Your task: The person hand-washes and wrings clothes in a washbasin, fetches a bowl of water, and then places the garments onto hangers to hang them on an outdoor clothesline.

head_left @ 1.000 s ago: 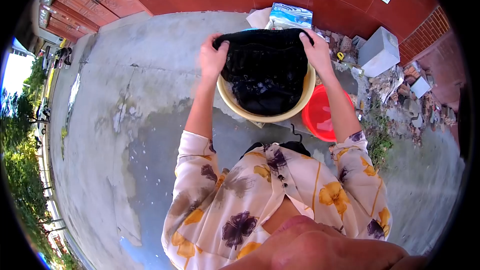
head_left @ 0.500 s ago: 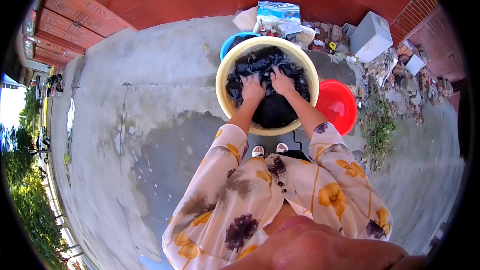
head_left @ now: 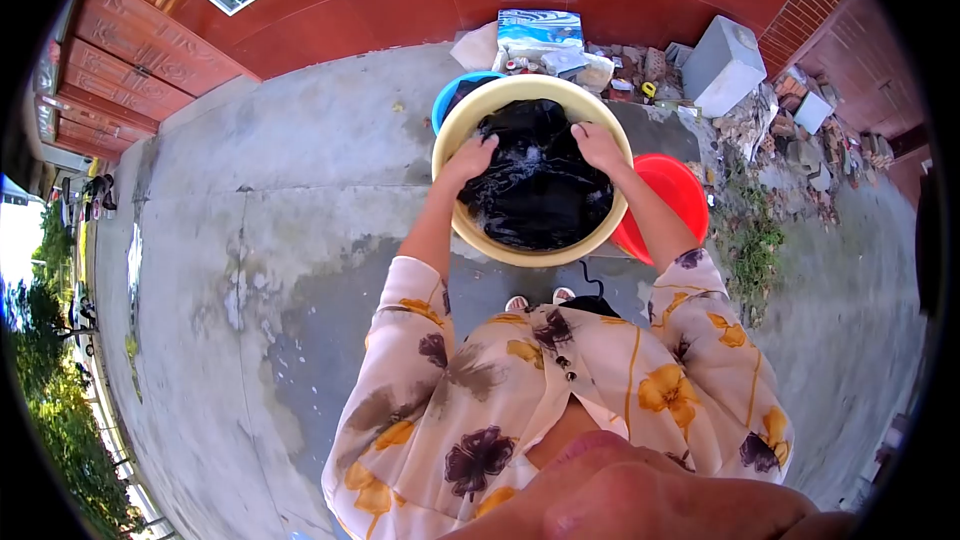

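So the black cloth is sitting wet in the big cream basin, spread across most of it. Left hand has its grip clamped on the cloth's left edge, right hand likewise on the upper right. Red basin is just beside (blue one peeks out behind, too).

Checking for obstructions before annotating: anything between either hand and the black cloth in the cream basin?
Nothing visible. The left hand and right hand appear to grip the black cloth at its sides, within the rim of the cream basin. The red basin sits beside it, partly behind the right forearm, not in between.
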Demonstrator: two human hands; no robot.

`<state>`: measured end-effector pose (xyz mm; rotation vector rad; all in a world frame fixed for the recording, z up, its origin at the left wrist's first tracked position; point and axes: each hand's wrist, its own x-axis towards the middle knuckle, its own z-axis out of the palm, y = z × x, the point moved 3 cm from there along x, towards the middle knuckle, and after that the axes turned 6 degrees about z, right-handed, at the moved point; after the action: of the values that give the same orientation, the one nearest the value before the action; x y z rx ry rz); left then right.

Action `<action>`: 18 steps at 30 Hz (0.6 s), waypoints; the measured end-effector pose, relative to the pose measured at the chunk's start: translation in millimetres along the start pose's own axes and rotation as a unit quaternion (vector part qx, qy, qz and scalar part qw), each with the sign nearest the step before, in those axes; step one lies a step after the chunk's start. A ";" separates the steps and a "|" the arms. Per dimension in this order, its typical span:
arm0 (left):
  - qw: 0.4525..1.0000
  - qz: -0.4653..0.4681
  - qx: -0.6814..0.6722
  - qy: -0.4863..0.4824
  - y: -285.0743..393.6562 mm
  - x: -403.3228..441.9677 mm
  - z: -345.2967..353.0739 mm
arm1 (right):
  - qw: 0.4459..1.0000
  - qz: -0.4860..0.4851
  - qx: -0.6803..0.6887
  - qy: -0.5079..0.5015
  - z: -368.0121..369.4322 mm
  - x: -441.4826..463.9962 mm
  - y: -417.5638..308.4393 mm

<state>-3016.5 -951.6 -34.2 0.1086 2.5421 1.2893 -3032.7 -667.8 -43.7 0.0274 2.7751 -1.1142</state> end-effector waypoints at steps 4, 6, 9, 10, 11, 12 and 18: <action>0.971 0.016 0.222 0.088 36.1 -27.5 -57.3 | 0.967 0.093 0.234 0.032 -63.0 -23.3 -19.7; 0.994 -0.019 0.047 0.100 70.1 -45.8 -71.0 | 0.926 0.083 0.368 0.020 -84.6 -36.9 -48.3; 0.944 0.008 -0.295 0.149 73.1 -40.0 -69.8 | 0.883 0.079 0.463 0.016 -103.8 -39.0 -73.0; 0.871 0.067 -0.451 0.183 69.1 -33.3 -68.9 | 0.842 0.064 0.534 -0.032 -107.7 -41.8 -82.4; 0.825 0.074 -0.530 0.184 72.4 -35.2 -68.5 | 0.795 0.048 0.599 -0.082 -108.1 -43.2 -89.0; 0.825 0.076 -0.529 0.185 68.1 -28.9 -68.1 | 0.795 0.046 0.599 -0.082 -107.0 -41.8 -89.9; 0.771 -0.013 -0.626 0.120 48.4 -9.3 -53.2 | 0.718 0.195 0.666 -0.051 -77.1 -26.5 -52.9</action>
<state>-3026.0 -965.9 36.2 -0.3874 1.2845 2.7645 -3020.7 -651.9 51.4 0.6215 1.1703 -2.4705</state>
